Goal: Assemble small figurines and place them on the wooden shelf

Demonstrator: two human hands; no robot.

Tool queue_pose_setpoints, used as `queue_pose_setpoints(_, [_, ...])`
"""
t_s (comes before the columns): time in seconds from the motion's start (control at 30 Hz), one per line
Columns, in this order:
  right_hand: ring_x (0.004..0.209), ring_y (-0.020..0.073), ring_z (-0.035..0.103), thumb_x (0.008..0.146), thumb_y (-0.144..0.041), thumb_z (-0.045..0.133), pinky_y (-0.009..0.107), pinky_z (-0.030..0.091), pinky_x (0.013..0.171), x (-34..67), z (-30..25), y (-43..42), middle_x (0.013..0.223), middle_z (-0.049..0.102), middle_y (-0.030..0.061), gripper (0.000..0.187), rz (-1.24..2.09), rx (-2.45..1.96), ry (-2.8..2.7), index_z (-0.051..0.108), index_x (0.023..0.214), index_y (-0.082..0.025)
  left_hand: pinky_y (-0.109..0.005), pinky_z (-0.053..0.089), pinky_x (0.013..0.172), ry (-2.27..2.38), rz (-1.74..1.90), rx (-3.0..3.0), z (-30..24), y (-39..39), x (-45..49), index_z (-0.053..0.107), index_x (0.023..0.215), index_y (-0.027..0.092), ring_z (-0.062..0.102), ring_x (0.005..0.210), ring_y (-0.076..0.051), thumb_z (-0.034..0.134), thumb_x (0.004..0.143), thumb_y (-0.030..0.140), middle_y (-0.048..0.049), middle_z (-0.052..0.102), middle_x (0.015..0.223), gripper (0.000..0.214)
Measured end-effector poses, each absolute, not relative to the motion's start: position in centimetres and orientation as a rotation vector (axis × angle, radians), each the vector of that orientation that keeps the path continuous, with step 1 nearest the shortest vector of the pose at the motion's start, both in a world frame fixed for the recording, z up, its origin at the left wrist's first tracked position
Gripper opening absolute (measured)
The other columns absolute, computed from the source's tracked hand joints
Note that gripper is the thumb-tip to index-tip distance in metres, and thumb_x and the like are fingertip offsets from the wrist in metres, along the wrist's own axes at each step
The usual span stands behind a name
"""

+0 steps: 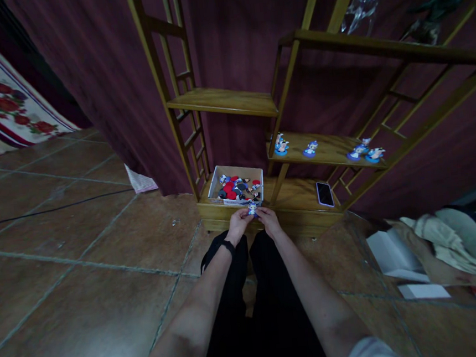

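Note:
My left hand (238, 223) and my right hand (268, 220) meet in front of me, fingers pinched together on a small blue and white figurine (252, 209). Just beyond them a white box (217, 182) with several small red, black and blue figurines stands on the bottom board of a wooden shelf (223, 100). Several blue and white figurines (281, 146) stand in a row on the low right shelf board (331, 151). A black band circles my left wrist.
A phone (325, 193) lies on the bottom board to the right of the box. Dark red curtains hang behind the shelf. White boxes (392, 254) and cloth lie on the tiled floor at the right. A cable crosses the floor at the left.

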State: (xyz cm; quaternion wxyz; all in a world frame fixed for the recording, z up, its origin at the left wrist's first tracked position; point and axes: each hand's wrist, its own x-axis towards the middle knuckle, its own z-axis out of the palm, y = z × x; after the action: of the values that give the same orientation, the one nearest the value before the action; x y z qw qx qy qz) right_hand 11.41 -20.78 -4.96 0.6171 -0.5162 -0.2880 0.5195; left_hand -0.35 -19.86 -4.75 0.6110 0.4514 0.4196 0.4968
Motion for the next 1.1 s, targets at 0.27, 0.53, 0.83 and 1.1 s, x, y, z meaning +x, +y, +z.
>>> queue_pose_setpoints(0.27, [0.069,0.0143,0.057,0.056,-0.036,0.067,0.027,0.044,0.067,11.3,-5.6,-20.5,0.073,0.066,0.0007,0.023,1.161,-1.243,-0.811,0.068,0.072,-0.019,-0.033,0.053,0.065,1.084,1.145,0.981,-4.5,-19.8,-0.4,0.064,0.077,0.011,0.061,0.065,-0.014,0.062,0.069,0.024,-0.0041,0.065,0.071,0.015])
queue_pose_setpoints(0.53, [0.073,0.0167,0.058,0.062,-0.032,0.061,0.029,0.045,0.071,11.4,-6.0,-20.4,0.072,0.067,-0.0006,0.017,1.031,-1.35,-1.023,0.068,0.073,-0.021,-0.026,0.053,0.056,1.181,1.098,1.028,-5.0,-19.4,-0.7,0.064,0.071,0.011,0.059,0.057,-0.012,0.062,0.068,0.023,-0.0017,0.064,0.064,0.012])
queue_pose_setpoints(0.83, [0.068,0.0157,0.057,0.068,-0.031,0.052,0.027,0.043,0.069,11.5,-6.3,-20.3,0.071,0.066,-0.0014,0.02,0.858,-1.507,-1.308,0.067,0.074,-0.019,-0.02,0.05,0.054,1.354,1.064,1.162,-5.8,-19.0,-0.7,0.067,0.069,0.013,0.06,0.055,-0.011,0.064,0.065,0.019,-0.0007,0.064,0.058,0.007])
queue_pose_setpoints(1.1, [0.069,0.0164,0.057,0.068,-0.03,0.051,0.027,0.044,0.069,11.7,-6.8,-20.0,0.07,0.065,-0.0009,0.019,0.855,-1.49,-1.33,0.067,0.074,-0.019,-0.022,0.051,0.05,1.301,1.052,1.135,-6.3,-18.7,-0.6,0.067,0.073,0.011,0.059,0.051,-0.011,0.062,0.067,0.017,-0.0007,0.064,0.059,0.01])
